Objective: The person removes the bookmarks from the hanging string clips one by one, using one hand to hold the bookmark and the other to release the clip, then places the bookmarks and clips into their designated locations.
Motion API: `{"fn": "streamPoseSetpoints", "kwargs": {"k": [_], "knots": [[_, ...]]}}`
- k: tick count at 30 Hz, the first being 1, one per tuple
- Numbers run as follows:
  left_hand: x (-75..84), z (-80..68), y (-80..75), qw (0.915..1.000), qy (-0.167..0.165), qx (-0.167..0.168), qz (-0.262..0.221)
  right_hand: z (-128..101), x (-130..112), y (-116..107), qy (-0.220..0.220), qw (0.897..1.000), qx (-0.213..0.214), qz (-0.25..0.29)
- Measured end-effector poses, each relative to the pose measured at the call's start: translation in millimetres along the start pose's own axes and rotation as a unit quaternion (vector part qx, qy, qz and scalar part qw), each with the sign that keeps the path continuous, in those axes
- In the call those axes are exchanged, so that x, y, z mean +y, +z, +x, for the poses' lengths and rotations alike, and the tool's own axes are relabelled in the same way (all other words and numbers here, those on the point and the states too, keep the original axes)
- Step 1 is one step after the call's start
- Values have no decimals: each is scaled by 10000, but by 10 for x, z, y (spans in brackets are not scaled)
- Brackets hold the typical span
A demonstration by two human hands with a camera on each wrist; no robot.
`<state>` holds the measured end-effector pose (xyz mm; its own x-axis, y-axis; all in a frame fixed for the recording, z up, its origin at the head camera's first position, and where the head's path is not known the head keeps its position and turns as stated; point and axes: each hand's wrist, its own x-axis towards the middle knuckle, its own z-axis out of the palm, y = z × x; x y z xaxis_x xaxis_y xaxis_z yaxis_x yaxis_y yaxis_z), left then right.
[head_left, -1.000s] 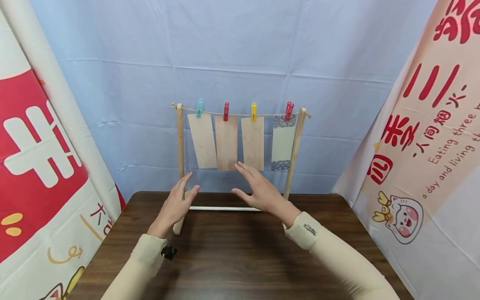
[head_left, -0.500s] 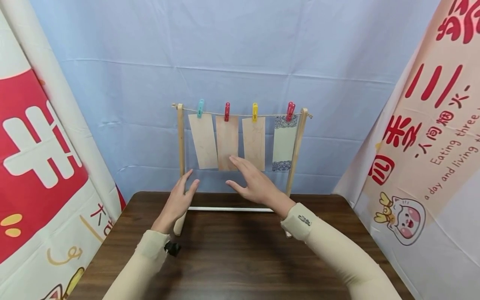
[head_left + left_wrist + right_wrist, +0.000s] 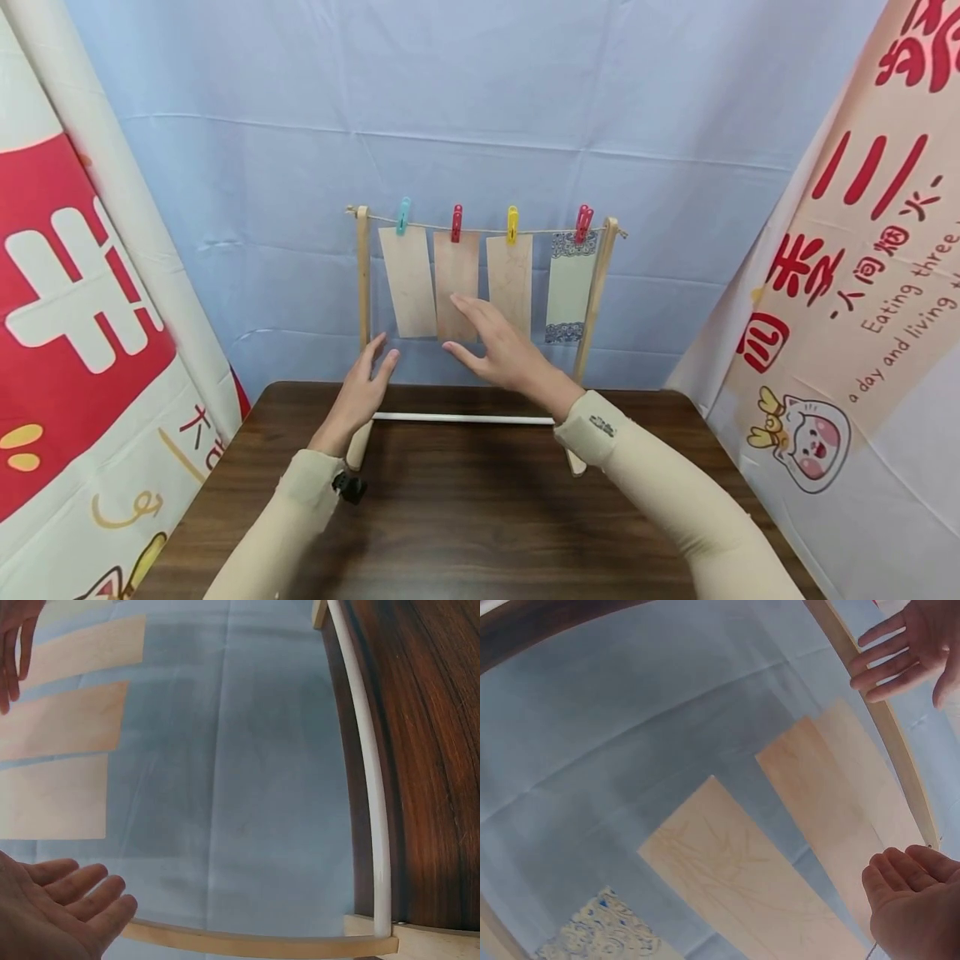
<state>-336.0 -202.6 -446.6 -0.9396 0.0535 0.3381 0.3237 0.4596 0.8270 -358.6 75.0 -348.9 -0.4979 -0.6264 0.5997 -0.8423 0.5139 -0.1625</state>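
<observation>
Head view: right hand [image 3: 501,354] higher than before, at second card [image 3: 456,283]

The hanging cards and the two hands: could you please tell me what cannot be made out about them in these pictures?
- Head view: the right hand covers the lower part of the second card, so contact cannot be told.
- Right wrist view: the patterned card is cut off by the bottom edge.
- Left wrist view: the left hand is cut off at the corner; the pegs are out of frame.
- Head view: the red peg is too small to show its grip.
</observation>
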Motion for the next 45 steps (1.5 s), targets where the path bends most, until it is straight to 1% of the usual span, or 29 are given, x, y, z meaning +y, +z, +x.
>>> {"fn": "streamPoseSetpoints", "kwargs": {"k": [5,11,15,22,32,38,42,45], "knots": [[3,16,8,9997,61,-90,-199,79,-14,-28,-79,9999,74,-12],[21,35,30,9993,106,-47,-359,170,-42,-60,-113,9998,186,-28],[14,52,42,9991,37,-23,-421,235,-75,-79,-191,9995,250,-36],[-7,90,68,9990,-7,42,-453,350,-106,-148,-340,9991,261,48],[13,120,124,9985,-88,69,-536,471,-101,-232,-432,9985,340,55],[27,147,155,9978,-35,-10,-666,533,-121,-297,-395,9986,341,80],[15,155,160,9978,-75,-67,-662,582,-115,-307,-442,9984,341,90],[-4,151,119,9982,-107,-27,-597,652,-135,-305,-502,9980,345,161]]}}
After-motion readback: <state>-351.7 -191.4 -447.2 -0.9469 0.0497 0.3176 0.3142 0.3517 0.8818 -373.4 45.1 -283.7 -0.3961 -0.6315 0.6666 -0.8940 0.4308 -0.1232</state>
